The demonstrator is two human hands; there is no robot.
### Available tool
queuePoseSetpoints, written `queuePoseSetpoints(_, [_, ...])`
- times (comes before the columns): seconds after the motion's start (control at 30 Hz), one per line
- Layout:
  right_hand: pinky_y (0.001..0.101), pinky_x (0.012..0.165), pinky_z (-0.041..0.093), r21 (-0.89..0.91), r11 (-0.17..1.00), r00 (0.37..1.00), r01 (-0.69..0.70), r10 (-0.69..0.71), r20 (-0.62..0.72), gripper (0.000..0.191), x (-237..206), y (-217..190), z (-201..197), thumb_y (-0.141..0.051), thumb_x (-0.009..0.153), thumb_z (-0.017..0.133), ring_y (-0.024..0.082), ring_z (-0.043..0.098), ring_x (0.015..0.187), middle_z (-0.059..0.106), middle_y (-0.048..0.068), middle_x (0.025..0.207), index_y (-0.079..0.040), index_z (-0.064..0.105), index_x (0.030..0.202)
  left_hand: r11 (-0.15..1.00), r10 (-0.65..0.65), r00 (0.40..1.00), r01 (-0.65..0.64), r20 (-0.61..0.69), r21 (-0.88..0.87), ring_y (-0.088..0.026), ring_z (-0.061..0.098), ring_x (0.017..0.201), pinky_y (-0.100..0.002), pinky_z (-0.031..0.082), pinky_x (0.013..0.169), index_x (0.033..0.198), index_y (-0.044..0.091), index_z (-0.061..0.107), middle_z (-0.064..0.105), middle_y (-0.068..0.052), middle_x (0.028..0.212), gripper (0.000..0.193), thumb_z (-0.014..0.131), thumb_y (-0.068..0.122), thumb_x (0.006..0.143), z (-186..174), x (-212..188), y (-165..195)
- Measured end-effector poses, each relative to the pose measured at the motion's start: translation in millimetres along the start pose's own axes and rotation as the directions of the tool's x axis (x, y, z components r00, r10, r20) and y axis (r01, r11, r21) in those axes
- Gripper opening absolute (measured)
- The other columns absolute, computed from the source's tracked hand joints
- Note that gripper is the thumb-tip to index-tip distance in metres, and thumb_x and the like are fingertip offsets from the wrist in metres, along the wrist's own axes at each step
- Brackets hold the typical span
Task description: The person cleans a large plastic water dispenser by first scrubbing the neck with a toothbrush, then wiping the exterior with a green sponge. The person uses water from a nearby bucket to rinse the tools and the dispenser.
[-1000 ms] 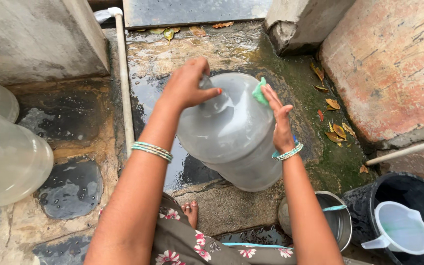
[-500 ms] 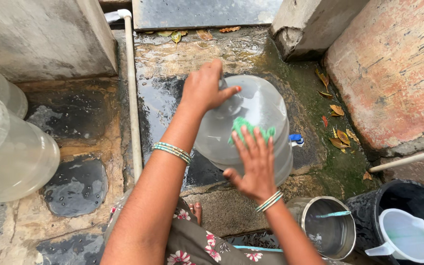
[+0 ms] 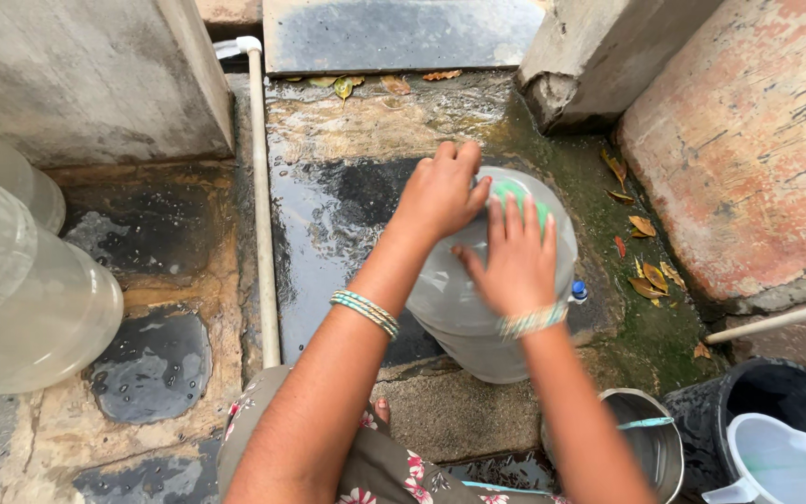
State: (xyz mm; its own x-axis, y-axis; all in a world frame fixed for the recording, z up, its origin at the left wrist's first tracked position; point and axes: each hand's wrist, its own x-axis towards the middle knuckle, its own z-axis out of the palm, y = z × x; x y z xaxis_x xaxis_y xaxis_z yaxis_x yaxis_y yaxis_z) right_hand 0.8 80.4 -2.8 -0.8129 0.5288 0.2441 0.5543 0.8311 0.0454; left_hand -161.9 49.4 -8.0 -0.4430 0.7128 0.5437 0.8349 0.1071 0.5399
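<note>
A large clear plastic water jug [image 3: 459, 308] lies on wet stone ground in the middle of the head view. My left hand [image 3: 440, 191] rests on the jug's upper far side, fingers curled over it. My right hand [image 3: 515, 257] presses a green scrub pad [image 3: 520, 191] flat against the jug's surface; only the pad's far edge shows past my fingers. Both wrists wear bangles. A small blue cap [image 3: 578, 291] sits by the jug's right side.
More clear jugs [image 3: 30, 299] lie at the left. A white pipe [image 3: 261, 205] runs along the ground. A steel pot [image 3: 650, 448], a black bucket [image 3: 785, 401] and a white plastic mug [image 3: 776, 462] stand at lower right. Concrete walls surround the wet, mossy floor [image 3: 328, 205].
My right hand with the green pad has slid from the jug's right side onto its top, then further up. My left hand stayed on the jug.
</note>
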Motion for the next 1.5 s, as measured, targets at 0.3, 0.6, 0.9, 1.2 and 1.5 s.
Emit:
queuePoseSetpoints(0.3, [0.0632, 0.116, 0.010, -0.011, 0.998, 0.998, 0.060, -0.060, 0.023, 0.090, -58, -84, 31, -0.052, 0.080, 0.064, 0.046, 0.022, 0.150, 0.037, 0.023, 0.160, -0.005, 0.039, 0.153, 0.999, -0.035, 0.999, 0.035, -0.021, 0.031, -0.049, 0.066, 0.087, -0.054, 0.055, 0.077, 0.112, 0.005, 0.055, 0.063, -0.025, 0.107, 0.040, 0.069, 0.033, 0.088, 15, -7, 27])
queuePoseSetpoints(0.6, [0.0624, 0.120, 0.013, 0.185, 0.954, 0.970, 0.236, -0.219, -0.107, 0.070, -53, -76, 39, -0.052, 0.090, 0.058, 0.039, 0.029, 0.150, 0.043, 0.017, 0.156, -0.010, 0.052, 0.146, 0.992, -0.120, 0.992, 0.119, 0.033, 0.031, -0.049, 0.066, 0.094, -0.055, 0.055, 0.081, 0.112, 0.006, 0.055, 0.062, -0.025, 0.110, 0.038, 0.068, 0.034, 0.091, 1, -1, 12])
queuePoseSetpoints(0.9, [0.0561, 0.127, 0.002, 0.510, 0.859, 0.968, 0.047, 0.086, -0.235, 0.081, -89, 6, 48, -0.071, 0.098, 0.039, 0.037, 0.005, 0.161, 0.014, 0.016, 0.173, -0.020, 0.036, 0.161, 0.991, -0.131, 0.985, 0.135, 0.109, -0.024, -0.041, 0.064, 0.096, -0.050, 0.051, 0.086, 0.106, 0.008, 0.054, 0.065, -0.018, 0.102, 0.034, 0.067, 0.035, 0.090, -24, -2, -32])
queuePoseSetpoints(1.2, [0.0519, 0.130, 0.011, 0.914, 0.266, 0.834, -0.307, 0.538, 0.124, 0.093, -119, 111, 210, -0.081, 0.097, 0.017, 0.034, 0.010, 0.162, 0.009, 0.014, 0.175, -0.017, 0.013, 0.164, 0.988, -0.146, 0.982, 0.150, 0.122, -0.028, -0.037, 0.063, 0.094, -0.047, 0.050, 0.082, 0.103, 0.008, 0.056, 0.064, -0.016, 0.101, 0.031, 0.068, 0.033, 0.088, -50, -6, -44])
queuePoseSetpoints(1.5, [0.0615, 0.122, 0.012, 0.463, -0.842, 0.538, -0.278, 0.263, 0.801, 0.133, -180, 109, 253, -0.104, 0.063, 0.013, 0.037, 0.018, 0.156, 0.018, 0.012, 0.172, -0.017, 0.012, 0.164, 0.987, -0.154, 0.985, 0.157, 0.083, -0.024, -0.034, 0.064, 0.084, -0.047, 0.050, 0.076, 0.099, 0.011, 0.059, 0.065, -0.013, 0.091, 0.028, 0.069, 0.034, 0.087, -48, -2, -33])
